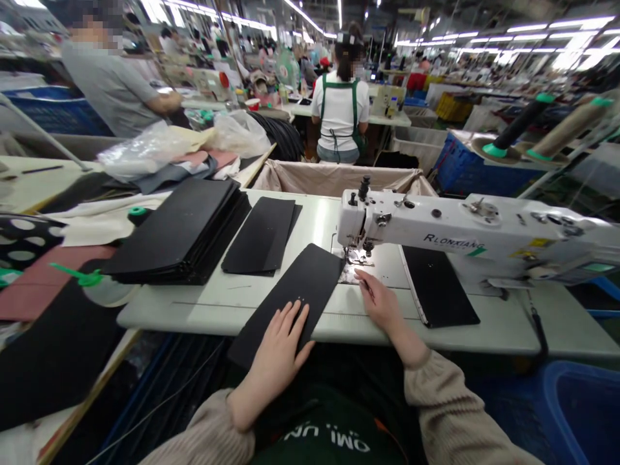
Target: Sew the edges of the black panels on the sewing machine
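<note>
My left hand (285, 339) and right hand (382, 305) extend from long beige sleeves (453, 400), finely ribbed and gathered at the wrists. Across my dark green garment (334, 407) runs white capital lettering (353, 444), with an orange-red patch (382, 425) beside it.

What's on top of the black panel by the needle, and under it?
The left hand lies on the black panel. Pale tabletop shows around it, but the panel's near end overhangs the edge. Anything directly beneath is covered.
</note>
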Tool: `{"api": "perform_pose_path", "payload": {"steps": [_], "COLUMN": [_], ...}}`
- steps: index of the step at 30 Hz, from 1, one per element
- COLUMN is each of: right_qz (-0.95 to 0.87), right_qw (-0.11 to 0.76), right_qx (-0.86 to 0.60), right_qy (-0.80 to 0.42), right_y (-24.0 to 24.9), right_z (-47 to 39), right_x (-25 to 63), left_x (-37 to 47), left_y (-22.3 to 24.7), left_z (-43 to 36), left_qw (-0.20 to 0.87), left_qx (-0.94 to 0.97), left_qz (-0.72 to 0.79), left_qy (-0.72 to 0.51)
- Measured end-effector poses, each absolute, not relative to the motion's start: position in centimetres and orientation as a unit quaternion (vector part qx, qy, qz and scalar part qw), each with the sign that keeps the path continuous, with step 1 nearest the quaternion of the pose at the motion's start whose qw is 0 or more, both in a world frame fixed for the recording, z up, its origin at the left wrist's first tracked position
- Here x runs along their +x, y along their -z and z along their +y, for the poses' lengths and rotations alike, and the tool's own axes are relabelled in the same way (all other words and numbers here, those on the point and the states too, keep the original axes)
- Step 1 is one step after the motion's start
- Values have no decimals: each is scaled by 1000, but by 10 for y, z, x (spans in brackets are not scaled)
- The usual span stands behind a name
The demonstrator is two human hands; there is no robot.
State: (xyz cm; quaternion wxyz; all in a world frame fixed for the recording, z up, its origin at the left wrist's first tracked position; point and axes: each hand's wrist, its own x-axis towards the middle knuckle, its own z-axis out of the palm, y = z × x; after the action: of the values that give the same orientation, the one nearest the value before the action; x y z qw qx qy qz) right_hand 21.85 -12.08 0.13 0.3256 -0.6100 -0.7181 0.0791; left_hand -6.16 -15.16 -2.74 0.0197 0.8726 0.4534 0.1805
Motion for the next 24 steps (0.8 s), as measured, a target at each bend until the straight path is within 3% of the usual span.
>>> {"api": "perform_pose_path", "payload": {"steps": [7, 15, 24], "right_qz": [-729, -562, -527], "right_qw": [230, 406, 310], "right_qx": [-633, -697, -773], "right_qy": [-118, -181, -172], "right_y": [-2, 5, 24], "right_z": [-176, -230, -268], "right_x": [225, 264, 257], "left_x": [-96, 2, 80], "left_y": [10, 0, 18], "left_z": [-167, -138, -145], "left_qw": [120, 105, 102], "left_qx": [915, 916, 947], "left_qz": [371, 346, 241], "left_qy": [-105, -174, -186]}}
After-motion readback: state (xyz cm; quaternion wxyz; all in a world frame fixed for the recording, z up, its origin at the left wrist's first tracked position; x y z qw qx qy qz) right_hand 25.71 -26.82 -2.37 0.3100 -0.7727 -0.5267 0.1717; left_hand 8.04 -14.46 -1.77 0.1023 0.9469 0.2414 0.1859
